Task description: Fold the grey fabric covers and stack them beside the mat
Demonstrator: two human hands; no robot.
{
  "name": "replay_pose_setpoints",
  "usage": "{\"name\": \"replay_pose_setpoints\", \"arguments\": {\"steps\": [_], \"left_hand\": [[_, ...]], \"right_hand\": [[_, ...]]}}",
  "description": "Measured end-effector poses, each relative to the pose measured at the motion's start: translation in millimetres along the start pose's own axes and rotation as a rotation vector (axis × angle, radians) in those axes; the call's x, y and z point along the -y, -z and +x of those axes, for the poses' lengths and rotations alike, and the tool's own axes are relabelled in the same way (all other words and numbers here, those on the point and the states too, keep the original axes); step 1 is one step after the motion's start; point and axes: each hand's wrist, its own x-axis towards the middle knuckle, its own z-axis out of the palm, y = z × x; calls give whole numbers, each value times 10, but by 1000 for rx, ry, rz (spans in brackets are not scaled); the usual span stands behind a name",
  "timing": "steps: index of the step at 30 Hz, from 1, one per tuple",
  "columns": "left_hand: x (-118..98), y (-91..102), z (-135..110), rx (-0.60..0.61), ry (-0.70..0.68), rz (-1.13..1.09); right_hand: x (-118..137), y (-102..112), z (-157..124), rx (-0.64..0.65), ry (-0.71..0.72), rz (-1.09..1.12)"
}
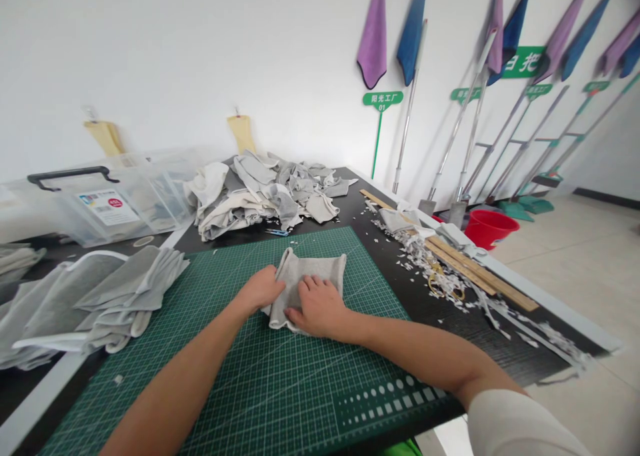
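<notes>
A square of grey knit cloth (314,273) lies on a green cutting mat (280,389) with a white printed grid. My left hand (260,291) rests at the cloth's left edge, its fingers closed over the fabric. My right hand (317,306) presses down on the cloth's lower middle, and its fingers lie on the fabric. The two hands are close together, and they hide the cloth's lower centre.
Folded grey fabric (100,303) lies left of the mat. Behind it are a heap of grey and white cloth (255,196) and a clear plastic box (110,203). Wooden strips (475,269) and white scraps lie on the black table (380,256) at right. A red bucket (487,228) stands beyond.
</notes>
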Motion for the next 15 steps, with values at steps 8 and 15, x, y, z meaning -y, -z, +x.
{"name": "replay_pose_setpoints", "arguments": {"steps": [8, 15], "left_hand": [[59, 58, 38, 37, -26, -88], [158, 85, 45, 105, 72, -345]], "right_hand": [[-3, 1, -2, 21, 2, 11], [12, 16, -14, 34, -14, 28]]}}
